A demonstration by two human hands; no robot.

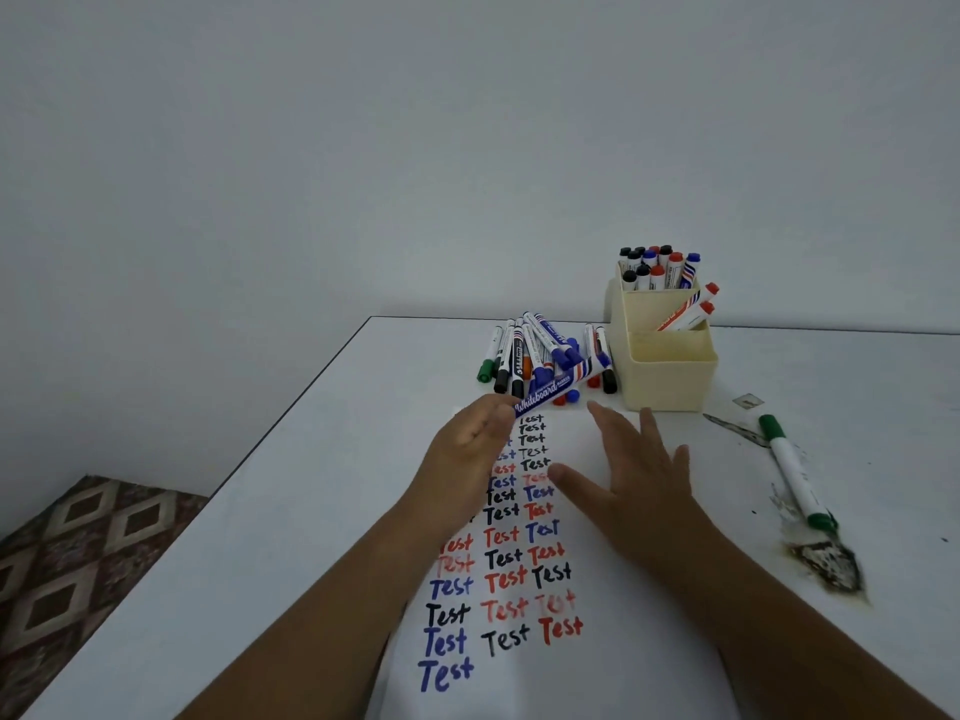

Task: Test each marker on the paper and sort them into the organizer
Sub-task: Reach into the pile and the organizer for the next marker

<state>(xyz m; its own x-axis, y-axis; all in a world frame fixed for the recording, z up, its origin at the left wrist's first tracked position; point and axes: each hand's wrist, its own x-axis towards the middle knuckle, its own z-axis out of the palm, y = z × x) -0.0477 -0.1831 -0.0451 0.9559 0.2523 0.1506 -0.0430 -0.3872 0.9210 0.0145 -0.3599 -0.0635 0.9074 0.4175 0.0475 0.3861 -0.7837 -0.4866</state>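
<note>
White table (291,511) filling the view under a plain pale wall, patterned floor showing off to the left. Nearest us, the paper (639,641) is carrying three columns of "Test" in blue, black and red, running from the near edge away toward the far edge — so plenty of markers look already tried, I'd say well past halfway.

Moving out: the left hand (470,449) is pinching a blue marker (563,380) by its near end, the barrel angling up and away to the right over the far edge of the paper; whether its cap is on, I can't quite tell. The right hand (636,475) is hovering over the sheet, fingers spread and relaxed, holding nothing.

Off to the right, a green marker (792,467) is lying alone beside a scorched patch on the table — set aside, perhaps.

Farther on, a pile (530,350) of untested markers is waiting just beyond the paper: blue, black, green, red caps. That's the work remaining.

Farthest right, the cream organizer (670,376) is standing with its rear compartment packed upright, two red ones leaning in the middle section, the front one looking bare.
</note>
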